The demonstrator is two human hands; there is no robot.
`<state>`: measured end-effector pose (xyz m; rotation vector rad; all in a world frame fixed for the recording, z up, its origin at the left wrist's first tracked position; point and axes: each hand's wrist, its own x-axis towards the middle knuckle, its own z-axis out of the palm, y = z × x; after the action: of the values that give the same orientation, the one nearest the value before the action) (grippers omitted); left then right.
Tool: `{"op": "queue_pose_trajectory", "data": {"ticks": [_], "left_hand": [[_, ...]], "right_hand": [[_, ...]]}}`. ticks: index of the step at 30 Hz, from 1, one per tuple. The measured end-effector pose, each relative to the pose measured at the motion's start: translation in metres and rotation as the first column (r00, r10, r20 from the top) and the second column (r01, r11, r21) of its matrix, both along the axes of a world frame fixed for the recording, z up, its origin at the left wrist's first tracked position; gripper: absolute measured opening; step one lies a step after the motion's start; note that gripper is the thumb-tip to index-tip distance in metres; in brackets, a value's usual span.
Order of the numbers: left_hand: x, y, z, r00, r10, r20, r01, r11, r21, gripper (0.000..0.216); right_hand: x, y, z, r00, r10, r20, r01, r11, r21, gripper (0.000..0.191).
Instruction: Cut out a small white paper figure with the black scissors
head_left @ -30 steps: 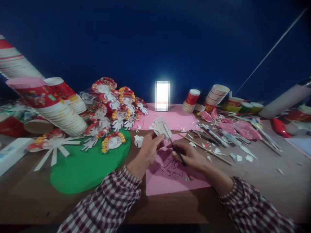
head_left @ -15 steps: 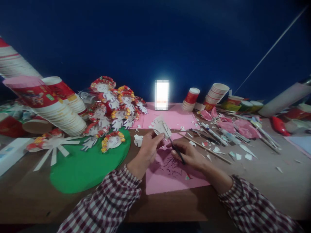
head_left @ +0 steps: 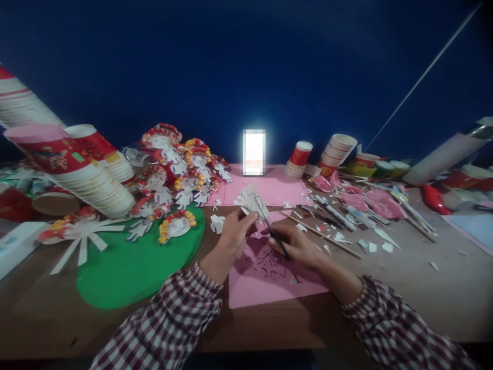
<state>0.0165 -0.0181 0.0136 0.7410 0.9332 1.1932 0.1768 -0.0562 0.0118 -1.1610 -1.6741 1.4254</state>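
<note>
My left hand (head_left: 233, 237) pinches a small white paper cutout (head_left: 249, 199) and holds it up over the table. My right hand (head_left: 298, 246) is closed around a pair of small scissors (head_left: 269, 223), whose blades reach up to the cutout's lower right edge. Both hands hover above a pink paper sheet (head_left: 269, 285) strewn with thin dark paper slivers. My sleeves are red-and-white checked.
A green disc (head_left: 127, 267) with paper dolls (head_left: 173, 174) lies at the left, beside leaning stacks of red-and-white paper cups (head_left: 88, 169). More cups (head_left: 341, 149), pens, sticks and paper scraps litter the right side. A bright lit screen (head_left: 253, 151) stands at the back.
Hands, cutout and scissors keep almost the same pose; the whole view has shifted slightly to the left.
</note>
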Motion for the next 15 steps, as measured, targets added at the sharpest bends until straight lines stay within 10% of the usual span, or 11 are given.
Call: {"op": "queue_pose_trajectory", "data": {"ticks": [15], "left_hand": [[0.0014,0.0007,-0.0002,1.0,0.017,0.017,-0.017,1.0,-0.017,0.026]], "right_hand": [[0.0006,0.0012,-0.002,1.0,-0.003,0.016,0.002,0.998,0.057,0.034]]}}
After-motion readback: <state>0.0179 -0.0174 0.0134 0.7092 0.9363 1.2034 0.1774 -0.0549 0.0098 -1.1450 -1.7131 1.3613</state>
